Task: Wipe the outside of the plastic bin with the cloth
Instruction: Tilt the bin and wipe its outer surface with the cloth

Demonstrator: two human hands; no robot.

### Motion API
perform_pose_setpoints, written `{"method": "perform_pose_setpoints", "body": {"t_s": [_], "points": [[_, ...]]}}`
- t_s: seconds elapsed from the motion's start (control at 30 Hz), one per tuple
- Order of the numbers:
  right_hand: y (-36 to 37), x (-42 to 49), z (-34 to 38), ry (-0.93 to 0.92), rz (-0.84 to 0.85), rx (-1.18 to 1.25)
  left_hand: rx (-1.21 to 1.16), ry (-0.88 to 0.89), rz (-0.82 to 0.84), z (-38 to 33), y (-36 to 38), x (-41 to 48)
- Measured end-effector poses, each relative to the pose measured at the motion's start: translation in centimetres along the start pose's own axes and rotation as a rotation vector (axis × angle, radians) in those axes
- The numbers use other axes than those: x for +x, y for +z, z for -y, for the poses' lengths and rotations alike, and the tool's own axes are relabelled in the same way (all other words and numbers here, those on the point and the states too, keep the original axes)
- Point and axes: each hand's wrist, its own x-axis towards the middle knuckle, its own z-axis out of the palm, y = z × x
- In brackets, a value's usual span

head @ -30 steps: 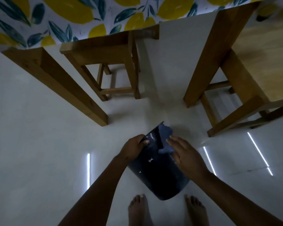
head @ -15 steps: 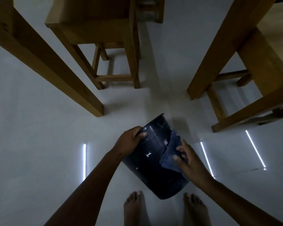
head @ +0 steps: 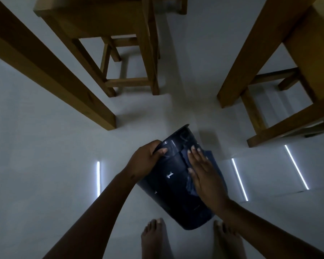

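A dark blue plastic bin (head: 173,187) is held tilted above the white floor, its rim pointing away from me and its base near my feet. My left hand (head: 147,160) grips the bin's rim on the left side, thumb on the outer wall. My right hand (head: 204,171) lies flat with fingers spread, pressing a dark blue cloth (head: 190,186) against the bin's outer wall on the right. Most of the cloth is hidden under that hand.
A thick wooden table leg (head: 51,75) slants at the left and another (head: 251,58) at the right. A wooden stool (head: 120,53) stands behind, a second stool (head: 288,113) at the right. My bare feet (head: 155,240) stand below the bin.
My right hand slid the cloth up the bin's wall toward the rim and flattened on it. The left hand kept its grip. The camera tilted down, and the patterned tablecloth left the view.
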Motion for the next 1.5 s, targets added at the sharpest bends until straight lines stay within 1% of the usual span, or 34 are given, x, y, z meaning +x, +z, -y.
{"method": "perform_pose_setpoints", "body": {"t_s": [0.07,0.13,0.2,0.27,0.3,0.33,0.4,0.43,0.47,0.53,0.6,0.63,0.67,0.73,0.8,0.83,0.87,0.93,1.0,1.03,1.07,1.13,1.17,1.2,1.23,1.3,1.37,1.4,1.47,1.5], "points": [[-0.1,0.5,-0.1,0.078,0.014,0.057,-0.001,0.007,-0.006,-0.3,0.1,0.2],[0.5,-1.0,0.1,0.094,0.033,0.051,0.001,0.003,-0.01,-0.2,0.1,0.2],[1.2,-2.9,0.8,-0.012,0.067,-0.048,-0.004,-0.002,-0.007,0.0,0.1,0.0],[1.4,-2.1,0.6,-0.13,0.064,-0.096,-0.007,0.007,0.004,0.1,-0.1,0.0],[1.2,-1.0,0.4,-0.127,0.053,-0.104,-0.01,0.01,0.006,0.0,-0.1,0.1],[0.9,0.0,0.1,-0.073,0.032,-0.078,-0.008,0.007,0.007,-0.1,-0.1,0.1],[0.2,0.5,-0.6,0.1,-0.011,0.018,0.0,-0.003,-0.002,-0.4,-0.1,0.0],[0.1,-0.3,-0.9,0.135,-0.007,0.028,0.008,-0.01,-0.009,-0.3,-0.1,0.0],[0.2,-1.6,-0.9,0.123,0.012,0.0,0.016,-0.017,-0.011,-0.2,0.0,-0.1],[0.7,-3.9,-0.3,-0.01,0.072,-0.094,0.028,-0.02,-0.012,0.1,0.0,-0.2],[0.9,-2.9,0.0,-0.142,0.105,-0.131,0.026,-0.009,-0.017,0.4,0.0,-0.3],[0.8,-1.5,0.3,-0.155,0.087,-0.137,0.022,-0.002,-0.02,0.3,0.0,-0.3],[0.7,-0.1,0.5,-0.115,0.079,-0.119,0.016,0.0,-0.022,0.2,0.0,-0.3],[0.3,1.6,-0.1,0.048,0.058,-0.005,0.011,-0.006,-0.021,0.1,0.1,-0.2],[0.4,0.3,-0.5,0.169,0.052,0.037,0.017,-0.013,-0.023,0.2,0.1,-0.3],[0.6,-1.1,-0.3,0.188,0.056,0.006,0.018,-0.019,-0.026,0.3,0.2,-0.4],[1.0,-2.5,0.1,0.146,0.062,-0.064,0.023,-0.027,-0.03,0.4,0.1,-0.4],[1.6,-3.7,0.9,0.007,0.112,-0.188,0.037,-0.026,-0.044,0.5,0.2,-0.4],[1.8,-2.0,1.4,-0.087,0.099,-0.23,0.042,-0.008,-0.051,0.2,0.3,-0.1],[1.5,-0.6,1.6,-0.079,0.083,-0.207,0.048,0.005,-0.051,-0.1,0.4,0.0],[1.0,0.8,1.5,-0.031,0.069,-0.144,0.056,0.014,-0.051,-0.4,0.5,0.2],[0.3,1.7,0.9,0.141,0.049,0.005,0.071,0.022,-0.055,-0.8,0.5,0.5],[0.2,1.1,0.7,0.199,0.048,0.029,0.071,0.018,-0.056,-0.8,0.4,0.4],[0.2,0.2,0.8,0.214,0.052,0.003,0.07,0.009,-0.055,-0.7,0.4,0.4],[0.4,-1.0,1.2,0.178,0.067,-0.061,0.068,0.0,-0.053,-0.5,0.4,0.4],[0.9,-2.6,2.0,0.043,0.105,-0.18,0.091,0.003,-0.057,-0.7,0.6,0.8],[1.0,-1.6,2.1,-0.029,0.091,-0.225,0.099,0.035,-0.071,-1.7,0.8,1.5],[0.8,-0.4,1.7,-0.023,0.068,-0.206,0.054,0.035,-0.071,-2.2,0.7,1.7],[-0.5,2.2,0.6,0.021,0.039,-0.107,-0.078,-0.02,-0.047,-2.4,0.3,1.5],[-1.0,2.9,-0.1,0.038,0.03,-0.074,-0.097,-0.041,-0.029,-2.1,0.2,1.2]]}}
